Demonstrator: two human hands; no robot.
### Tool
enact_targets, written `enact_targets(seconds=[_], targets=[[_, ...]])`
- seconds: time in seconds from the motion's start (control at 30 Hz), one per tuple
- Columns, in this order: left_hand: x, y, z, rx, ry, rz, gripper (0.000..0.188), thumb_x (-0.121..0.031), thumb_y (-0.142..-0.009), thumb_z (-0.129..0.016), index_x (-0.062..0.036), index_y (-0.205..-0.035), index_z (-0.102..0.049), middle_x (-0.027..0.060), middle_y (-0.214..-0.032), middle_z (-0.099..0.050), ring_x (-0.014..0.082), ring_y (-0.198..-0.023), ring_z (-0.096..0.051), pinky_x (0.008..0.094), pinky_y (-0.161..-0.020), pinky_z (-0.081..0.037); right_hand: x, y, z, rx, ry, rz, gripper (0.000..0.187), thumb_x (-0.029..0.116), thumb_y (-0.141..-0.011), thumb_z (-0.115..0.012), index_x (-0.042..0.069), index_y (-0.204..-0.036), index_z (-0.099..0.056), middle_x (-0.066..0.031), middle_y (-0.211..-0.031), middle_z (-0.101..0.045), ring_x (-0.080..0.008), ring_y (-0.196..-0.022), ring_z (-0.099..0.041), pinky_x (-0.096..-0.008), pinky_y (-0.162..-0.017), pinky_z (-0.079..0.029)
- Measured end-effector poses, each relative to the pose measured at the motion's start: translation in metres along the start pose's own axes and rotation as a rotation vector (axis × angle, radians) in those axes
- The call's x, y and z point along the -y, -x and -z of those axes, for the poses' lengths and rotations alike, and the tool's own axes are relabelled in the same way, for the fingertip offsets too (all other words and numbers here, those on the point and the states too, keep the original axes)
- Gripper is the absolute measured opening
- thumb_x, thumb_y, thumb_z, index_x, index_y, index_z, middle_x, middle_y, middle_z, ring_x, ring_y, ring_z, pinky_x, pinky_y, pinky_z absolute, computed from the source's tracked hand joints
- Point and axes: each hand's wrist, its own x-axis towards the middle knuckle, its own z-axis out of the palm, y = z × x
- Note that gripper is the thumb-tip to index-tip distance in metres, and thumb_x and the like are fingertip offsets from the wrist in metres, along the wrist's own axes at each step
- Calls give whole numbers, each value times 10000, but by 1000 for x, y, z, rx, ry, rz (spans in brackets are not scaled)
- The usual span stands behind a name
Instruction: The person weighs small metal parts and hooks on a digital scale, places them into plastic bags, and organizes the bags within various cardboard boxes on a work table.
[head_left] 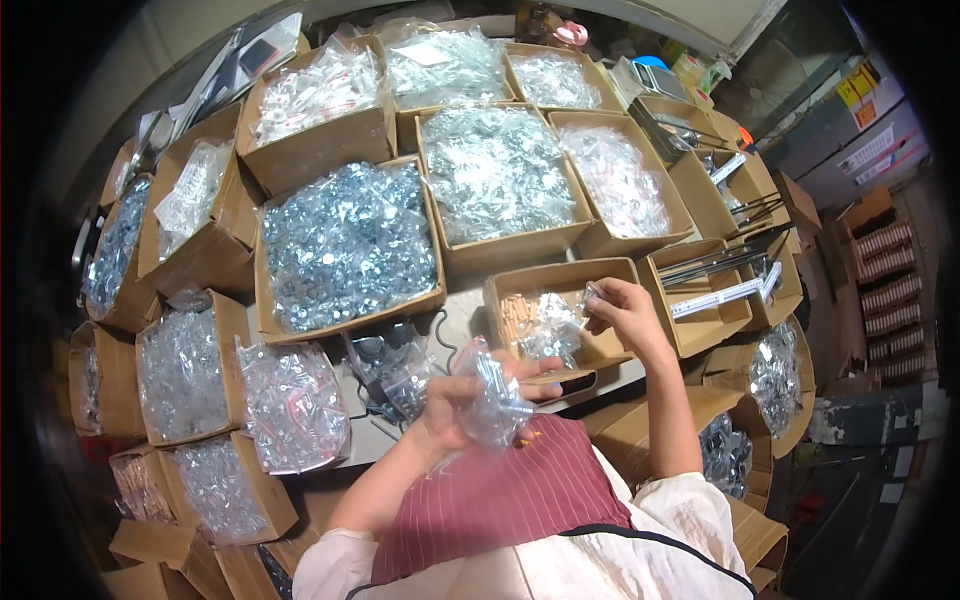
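The left hand curls around a clear plastic bag of shiny parts, held above a maroon striped apron. The right hand pinches a small shiny piece, its kind unclear, over a small cardboard box containing copper-coloured rods and bagged pieces. Left of that box, dark bagged items lie on the tabletop. Farther out, larger cardboard boxes brim with bagged metal parts; at right, open trays hold long dark rods.
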Motion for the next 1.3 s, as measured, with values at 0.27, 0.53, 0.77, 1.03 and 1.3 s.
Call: enact_targets(seconds=[0.27, 0.53, 0.77, 1.03, 1.3], targets=[[3, -5, 7, -108, 33, -64, 383, -184, -739, -722, 27, -1021, -573, 298, -1507, -315, 533, -1368, -348, 679, -835, -551, 53, 49, -16, 210, -89, -29, 164, 130, -939, -654, -30, -903, -652, -79, -742, -675, -127, -602, -645, -240, -537, -510], [1, 0, 5, -128, 34, -70, 406, -221, -750, -720, 19, -1034, -556, 281, -1497, -332, 551, -1376, -315, 705, -831, -539, 59, 66, -29, 308, -169, -80, 184, 111, -967, -592, -49, -1014, -671, -56, -768, -683, -112, -648, -655, -241, -615, -536], [4, 2, 8, -154, 132, -81, 545, -163, -755, -719, -26, -1235, -499, 327, -1474, -355, 591, -1321, -362, 713, -827, -536, 64, 67, -32, 325, -81, -103, 229, 191, -982, -613, -29, -962, -673, -51, -759, -685, -112, -658, -676, -239, -587, -543], [3, 5, 8, -210, 115, -72, 660, -153, -774, -686, -60, -1367, -411, 307, -1433, -411, 568, -1281, -431, 736, -847, -518, 61, 66, -35, 312, 20, -71, 237, 239, -965, -655, 9, -921, -687, -31, -713, -664, -84, -600, -635, -213, -516, -487], [3, 6, 12, -273, -45, -66, 343, -215, -814, -660, 6, -1050, -543, 182, -957, -575, 422, -1054, -617, 612, -730, -606, 38, 29, -27, 144, 24, 24, 236, 225, -940, -671, -8, -918, -703, -53, -703, -671, -109, -605, -638, -250, -554, -499]])
